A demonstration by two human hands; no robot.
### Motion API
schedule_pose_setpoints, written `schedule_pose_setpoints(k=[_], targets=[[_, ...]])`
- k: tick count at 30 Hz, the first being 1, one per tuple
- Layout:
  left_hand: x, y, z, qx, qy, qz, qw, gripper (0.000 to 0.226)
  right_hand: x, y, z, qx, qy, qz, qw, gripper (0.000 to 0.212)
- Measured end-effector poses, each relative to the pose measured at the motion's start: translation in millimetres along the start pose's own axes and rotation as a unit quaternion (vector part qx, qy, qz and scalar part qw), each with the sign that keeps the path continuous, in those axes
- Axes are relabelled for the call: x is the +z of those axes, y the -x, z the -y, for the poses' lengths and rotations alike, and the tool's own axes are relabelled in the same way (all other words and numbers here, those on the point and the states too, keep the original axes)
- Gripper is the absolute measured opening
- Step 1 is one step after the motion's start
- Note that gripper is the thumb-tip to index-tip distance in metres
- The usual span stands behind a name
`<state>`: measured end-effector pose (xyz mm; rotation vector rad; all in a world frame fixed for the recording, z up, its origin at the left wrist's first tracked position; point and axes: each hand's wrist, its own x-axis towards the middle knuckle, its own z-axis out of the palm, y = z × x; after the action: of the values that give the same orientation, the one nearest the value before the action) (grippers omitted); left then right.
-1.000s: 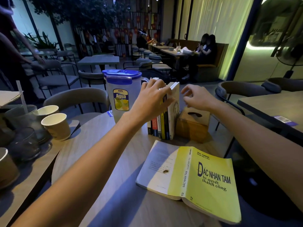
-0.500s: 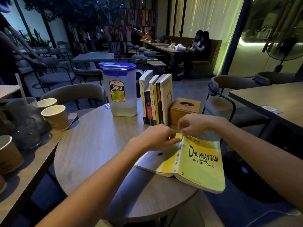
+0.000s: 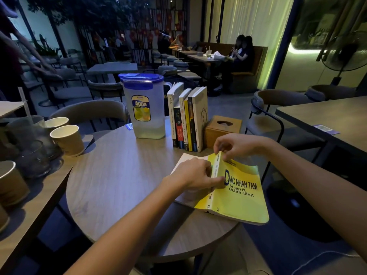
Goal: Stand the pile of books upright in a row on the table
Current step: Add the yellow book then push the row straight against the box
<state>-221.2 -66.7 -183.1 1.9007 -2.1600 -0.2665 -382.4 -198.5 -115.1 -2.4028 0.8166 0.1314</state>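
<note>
Round wooden table [image 3: 119, 175] bears a jug [image 3: 146, 108], upright books [image 3: 187, 118], tissue box [image 3: 223, 129] and a yellow book [image 3: 240, 191]

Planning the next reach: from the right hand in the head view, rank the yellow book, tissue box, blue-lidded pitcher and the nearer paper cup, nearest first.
1. Yellow book: the right hand pinches its top edge, touching.
2. Tissue box: just behind the hand.
3. Pitcher: farther back-left, beyond the row of upright books.
4. Paper cup: far left, on the neighbouring table.

free: table [image 3: 119, 175] left-front | blocked: pitcher [image 3: 146, 112], tissue box [image 3: 222, 130]
</note>
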Motion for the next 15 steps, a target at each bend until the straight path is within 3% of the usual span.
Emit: schedule_pose_setpoints(k=[3,6,12,15], targets=[[-13,6,2,-0.018,0.092,0.007,0.996,0.053,-11,6,14,-0.032,-0.019,-0.016,0.999,0.027],[-33,15,4,-0.039,0.243,0.022,0.969,0.048,-21,13,37,-0.075,-0.002,-0.055,0.996,0.027],[-71,32,11,0.070,0.248,-0.094,0.962,0.024,-42,30,82,-0.166,0.004,-0.130,0.978,0.030],[-74,41,15,0.099,0.263,-0.123,0.952,0.023,-49,29,88,-0.168,0.071,-0.148,0.972,0.041]])
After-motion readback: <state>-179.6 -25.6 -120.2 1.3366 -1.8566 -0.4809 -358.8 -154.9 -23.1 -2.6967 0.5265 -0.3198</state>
